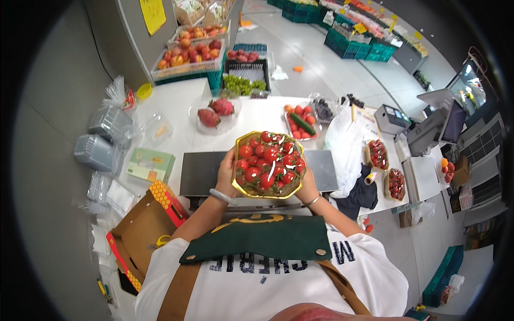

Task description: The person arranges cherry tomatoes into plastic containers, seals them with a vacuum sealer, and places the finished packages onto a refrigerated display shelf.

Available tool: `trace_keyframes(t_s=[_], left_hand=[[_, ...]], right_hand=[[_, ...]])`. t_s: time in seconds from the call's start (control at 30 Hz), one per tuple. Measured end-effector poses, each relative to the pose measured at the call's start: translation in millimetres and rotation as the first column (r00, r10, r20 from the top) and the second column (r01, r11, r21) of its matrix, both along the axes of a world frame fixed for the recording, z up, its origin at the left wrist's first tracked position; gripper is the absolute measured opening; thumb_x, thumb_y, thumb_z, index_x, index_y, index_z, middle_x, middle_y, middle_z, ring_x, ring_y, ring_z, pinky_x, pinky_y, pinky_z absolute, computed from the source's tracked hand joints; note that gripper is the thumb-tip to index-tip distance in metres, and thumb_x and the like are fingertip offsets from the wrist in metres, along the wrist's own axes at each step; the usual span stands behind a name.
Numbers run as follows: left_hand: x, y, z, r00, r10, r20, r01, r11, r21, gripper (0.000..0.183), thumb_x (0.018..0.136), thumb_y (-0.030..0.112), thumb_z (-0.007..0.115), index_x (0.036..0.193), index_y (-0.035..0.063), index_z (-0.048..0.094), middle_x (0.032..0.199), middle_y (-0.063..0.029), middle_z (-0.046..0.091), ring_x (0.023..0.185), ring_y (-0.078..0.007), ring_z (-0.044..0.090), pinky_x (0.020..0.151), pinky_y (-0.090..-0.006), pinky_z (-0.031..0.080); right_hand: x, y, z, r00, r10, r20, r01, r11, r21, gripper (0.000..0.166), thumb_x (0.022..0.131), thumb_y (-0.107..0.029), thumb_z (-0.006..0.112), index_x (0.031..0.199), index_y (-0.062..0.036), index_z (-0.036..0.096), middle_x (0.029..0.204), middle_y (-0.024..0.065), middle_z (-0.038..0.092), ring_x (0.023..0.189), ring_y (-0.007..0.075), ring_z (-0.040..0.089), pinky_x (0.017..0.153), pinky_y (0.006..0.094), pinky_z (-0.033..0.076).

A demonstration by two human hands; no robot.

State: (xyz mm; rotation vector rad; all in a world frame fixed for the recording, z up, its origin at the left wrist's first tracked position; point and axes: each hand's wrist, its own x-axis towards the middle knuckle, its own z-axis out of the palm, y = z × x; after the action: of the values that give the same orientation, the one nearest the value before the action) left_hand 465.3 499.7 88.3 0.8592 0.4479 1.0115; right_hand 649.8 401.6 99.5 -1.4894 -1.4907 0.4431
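Note:
Both my hands hold a gold-rimmed octagonal tray of cherry tomatoes point(268, 164), its top glossy like clear wrap. My left hand point(227, 172) grips the left edge, a pale bangle on its wrist. At the right edge is my right hand point(308, 182), with a thin metal bracelet; its fingers are partly hidden by the tray. The tray is above a dark metal plate point(200, 170) at the table's near edge. Beyond it lie a clear container with two dragon fruits point(209, 118) and a tray of tomatoes point(296, 131) with a cucumber point(302, 123) on top.
At left are stacked clear plastic containers point(95, 154), a green box point(150, 164) and an open cardboard box point(140, 228) with yellow-handled scissors point(162, 240). To the right are a white plastic bag point(343, 146), dark cloth point(359, 192), two packs of red fruit point(376, 154) and a printer-like machine point(391, 118).

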Motion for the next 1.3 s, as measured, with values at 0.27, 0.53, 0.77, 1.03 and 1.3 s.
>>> trace_keyframes(t_s=[0.27, 0.53, 0.77, 1.03, 1.3], left_hand=[[-5.9, -52.1, 15.7, 0.962, -0.111, 0.249, 0.193, 0.923, -0.333, 0.036, 0.095, 0.029, 0.036, 0.119, 0.0057, 0.048, 0.114, -0.0103, 0.057, 0.1, -0.0218, 0.059, 0.085, -0.0342, 0.05], [-24.3, -121.8, -18.7, 0.616, 0.562, -0.552, -0.255, 0.805, 0.536, 0.044, 0.091, 0.034, 0.047, 0.123, 0.0046, 0.045, 0.118, -0.0131, 0.052, 0.108, -0.0256, 0.051, 0.094, -0.0385, 0.041], [-49.7, -171.2, -122.1, 0.878, -0.119, -0.464, 0.178, 0.98, 0.085, 0.058, 0.093, 0.05, 0.031, 0.13, 0.0057, 0.041, 0.132, -0.0121, 0.044, 0.119, -0.0289, 0.044, 0.101, -0.0445, 0.036], [-47.9, -154.9, -73.5, 0.949, -0.316, 0.006, 0.245, 0.722, -0.647, 0.063, 0.088, 0.054, 0.044, 0.131, 0.0077, 0.039, 0.132, -0.0119, 0.046, 0.118, -0.0282, 0.047, 0.098, -0.046, 0.039], [-59.1, -160.6, -143.8, 0.914, -0.331, 0.234, 0.405, 0.744, -0.531, 0.063, 0.087, 0.049, 0.048, 0.131, 0.0052, 0.039, 0.13, -0.0133, 0.047, 0.117, -0.0288, 0.048, 0.099, -0.0427, 0.04]], right_hand=[[-15.2, -36.3, 51.1, -0.032, 0.1, -0.994, -0.333, 0.937, 0.105, 0.048, 0.094, -0.04, 0.04, 0.125, -0.0042, 0.044, 0.121, 0.0116, 0.053, 0.104, 0.0237, 0.055, 0.091, 0.0363, 0.045], [-20.3, -86.0, -3.7, -0.061, -0.11, -0.992, -0.506, 0.86, -0.064, 0.052, 0.094, -0.041, 0.031, 0.131, -0.0041, 0.038, 0.126, 0.0158, 0.049, 0.112, 0.0296, 0.051, 0.097, 0.0429, 0.041], [-33.3, -115.7, -56.0, 0.026, -0.358, -0.933, -0.545, 0.777, -0.313, 0.052, 0.093, -0.043, 0.029, 0.122, -0.0029, 0.048, 0.117, 0.0139, 0.056, 0.103, 0.0254, 0.056, 0.091, 0.038, 0.045], [-35.9, -138.5, -142.2, 0.817, -0.188, -0.546, -0.044, 0.923, -0.383, 0.043, 0.096, -0.03, 0.031, 0.114, 0.0044, 0.051, 0.112, 0.016, 0.057, 0.107, 0.0261, 0.051, 0.094, 0.0326, 0.037], [-1.4, -149.2, -102.1, 0.966, -0.181, 0.185, 0.211, 0.964, -0.161, 0.028, 0.086, -0.024, 0.052, 0.103, -0.0029, 0.059, 0.103, 0.0172, 0.053, 0.096, 0.0337, 0.053, 0.083, 0.0387, 0.044]])
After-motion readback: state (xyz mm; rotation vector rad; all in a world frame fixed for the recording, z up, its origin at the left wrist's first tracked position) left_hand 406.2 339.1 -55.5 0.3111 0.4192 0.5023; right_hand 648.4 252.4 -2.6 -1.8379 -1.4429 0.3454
